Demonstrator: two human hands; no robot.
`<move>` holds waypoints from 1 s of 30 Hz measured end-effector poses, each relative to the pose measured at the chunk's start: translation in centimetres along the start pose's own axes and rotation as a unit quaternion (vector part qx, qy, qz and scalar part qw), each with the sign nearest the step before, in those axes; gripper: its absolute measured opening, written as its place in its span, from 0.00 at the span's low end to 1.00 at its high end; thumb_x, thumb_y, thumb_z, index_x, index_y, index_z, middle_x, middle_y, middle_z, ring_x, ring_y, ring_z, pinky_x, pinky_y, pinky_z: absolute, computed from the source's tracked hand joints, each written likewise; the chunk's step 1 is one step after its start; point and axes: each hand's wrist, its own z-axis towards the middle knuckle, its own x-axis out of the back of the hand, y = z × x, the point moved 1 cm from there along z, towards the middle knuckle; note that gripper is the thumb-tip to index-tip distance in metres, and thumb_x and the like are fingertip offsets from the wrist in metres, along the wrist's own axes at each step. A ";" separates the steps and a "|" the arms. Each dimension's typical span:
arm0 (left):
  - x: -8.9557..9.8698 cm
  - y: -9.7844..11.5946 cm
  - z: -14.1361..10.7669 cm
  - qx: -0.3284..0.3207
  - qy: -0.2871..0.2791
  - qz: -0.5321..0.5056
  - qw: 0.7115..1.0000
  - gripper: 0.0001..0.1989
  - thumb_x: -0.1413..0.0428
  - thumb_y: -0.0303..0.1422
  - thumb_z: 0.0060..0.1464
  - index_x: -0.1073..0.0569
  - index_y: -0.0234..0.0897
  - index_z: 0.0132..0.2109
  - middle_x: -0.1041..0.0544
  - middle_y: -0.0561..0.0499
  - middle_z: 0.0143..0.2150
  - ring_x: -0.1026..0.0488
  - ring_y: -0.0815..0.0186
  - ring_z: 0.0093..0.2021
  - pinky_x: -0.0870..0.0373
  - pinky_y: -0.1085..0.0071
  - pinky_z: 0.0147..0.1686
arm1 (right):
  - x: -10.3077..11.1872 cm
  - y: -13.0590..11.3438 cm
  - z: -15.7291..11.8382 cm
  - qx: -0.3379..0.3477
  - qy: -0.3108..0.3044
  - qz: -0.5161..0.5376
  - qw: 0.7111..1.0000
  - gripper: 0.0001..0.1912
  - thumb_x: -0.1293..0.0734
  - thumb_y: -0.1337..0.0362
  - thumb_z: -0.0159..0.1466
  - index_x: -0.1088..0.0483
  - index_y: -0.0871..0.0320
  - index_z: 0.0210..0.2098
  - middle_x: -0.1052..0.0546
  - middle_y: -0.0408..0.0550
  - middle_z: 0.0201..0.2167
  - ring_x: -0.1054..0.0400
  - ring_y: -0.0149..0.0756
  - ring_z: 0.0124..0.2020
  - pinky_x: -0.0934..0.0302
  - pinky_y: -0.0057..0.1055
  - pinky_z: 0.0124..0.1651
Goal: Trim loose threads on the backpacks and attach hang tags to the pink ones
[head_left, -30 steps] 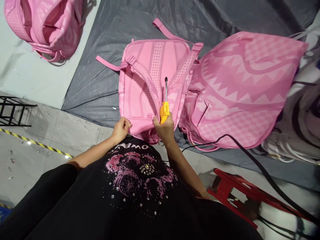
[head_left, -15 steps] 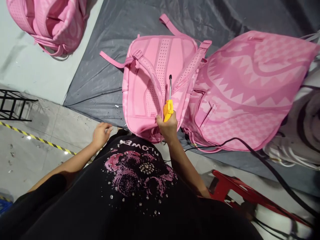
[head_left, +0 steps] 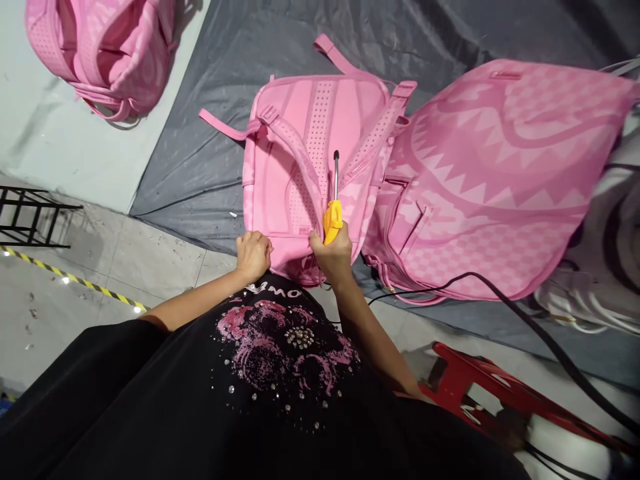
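A pink backpack (head_left: 273, 190) lies with its padded straps facing up, its bottom end close to my body. My right hand (head_left: 334, 257) is closed round a yellow long-necked lighter (head_left: 332, 219); its metal tube with a dark tip points away from me over the straps. Under that hand, the backpack's lower edge is partly hidden. My left hand (head_left: 254, 257) has its fingers curled at the backpack's bottom left corner, gripping the edge there; its fingertips are hidden.
On the right lies a larger pink patterned backpack (head_left: 480, 180), touching the first one. Another pink backpack (head_left: 113, 60) stands at the upper left. Grey sheeting (head_left: 185, 167) covers the work surface. A black cable (head_left: 540, 327) crosses the right side above a red stool (head_left: 465, 373).
My left hand has moved right and forward from beside my body onto the backpack's bottom left corner, its fingers closing there. The right hand keeps the lighter in about the same place.
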 end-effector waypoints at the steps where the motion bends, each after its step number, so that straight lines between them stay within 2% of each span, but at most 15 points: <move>1: -0.1 0.0 0.1 0.001 0.002 -0.007 1.000 0.04 0.44 0.28 0.60 0.26 0.36 0.36 0.24 0.40 0.43 0.33 0.47 0.51 0.41 0.52 0.48 | 0.0 0.1 0.0 0.001 -0.002 0.006 1.000 0.26 0.33 0.55 0.54 0.37 0.60 0.49 0.26 0.52 0.36 0.31 0.45 0.36 0.32 0.44 0.44; 4: -0.1 -0.1 0.1 -0.006 -0.001 -0.046 0.999 0.04 0.46 0.29 0.62 0.28 0.37 0.37 0.24 0.40 0.43 0.31 0.50 0.49 0.39 0.53 0.49 | 0.1 0.2 0.1 0.006 0.003 0.011 1.000 0.26 0.33 0.55 0.53 0.37 0.60 0.49 0.25 0.53 0.38 0.30 0.46 0.37 0.32 0.45 0.44; 7: -0.1 -0.7 -0.1 -0.010 -0.017 -0.106 0.994 0.04 0.48 0.29 0.63 0.31 0.38 0.38 0.23 0.44 0.41 0.29 0.56 0.45 0.35 0.59 0.48 | 0.0 0.3 0.1 0.016 0.008 0.007 1.000 0.27 0.33 0.55 0.53 0.36 0.60 0.49 0.25 0.54 0.38 0.30 0.46 0.38 0.32 0.44 0.45; 12: -0.3 -1.5 -0.3 0.017 -0.032 -0.206 0.978 0.02 0.48 0.29 0.62 0.32 0.39 0.42 0.22 0.50 0.37 0.25 0.63 0.39 0.32 0.67 0.44 | 0.0 0.5 0.3 0.012 0.004 0.011 1.000 0.27 0.32 0.54 0.54 0.36 0.59 0.49 0.25 0.52 0.37 0.30 0.45 0.37 0.32 0.43 0.44; 15: -0.4 -2.0 -0.3 0.044 -0.055 -0.243 0.967 0.08 0.46 0.26 0.59 0.29 0.37 0.46 0.22 0.53 0.33 0.25 0.66 0.34 0.31 0.70 0.41 | -0.1 0.5 0.3 0.003 0.007 0.001 1.000 0.25 0.31 0.54 0.53 0.36 0.58 0.48 0.25 0.51 0.36 0.31 0.44 0.36 0.33 0.44 0.44; 19: 0.0 -2.2 0.2 0.055 -0.098 -0.259 0.959 0.09 0.48 0.23 0.56 0.23 0.36 0.37 0.20 0.50 0.33 0.24 0.65 0.35 0.31 0.69 0.39 | -0.1 0.5 0.4 -0.007 0.007 -0.012 1.000 0.26 0.31 0.55 0.53 0.36 0.59 0.48 0.26 0.51 0.35 0.31 0.46 0.35 0.32 0.46 0.43; 22: 0.4 -1.9 0.6 0.028 -0.114 -0.272 0.955 0.11 0.49 0.22 0.55 0.22 0.36 0.34 0.19 0.50 0.35 0.25 0.66 0.37 0.31 0.69 0.42 | -0.1 0.5 0.4 -0.002 0.006 -0.005 1.000 0.26 0.31 0.55 0.53 0.36 0.60 0.48 0.26 0.51 0.35 0.31 0.47 0.35 0.32 0.47 0.43; 30: 2.3 -1.5 0.5 -0.099 -0.181 -0.310 0.928 0.10 0.48 0.24 0.56 0.23 0.36 0.34 0.22 0.51 0.36 0.27 0.68 0.37 0.33 0.70 0.44 | -0.1 0.4 0.3 -0.002 0.012 -0.016 1.000 0.24 0.32 0.54 0.53 0.36 0.58 0.46 0.26 0.51 0.36 0.31 0.46 0.36 0.33 0.46 0.44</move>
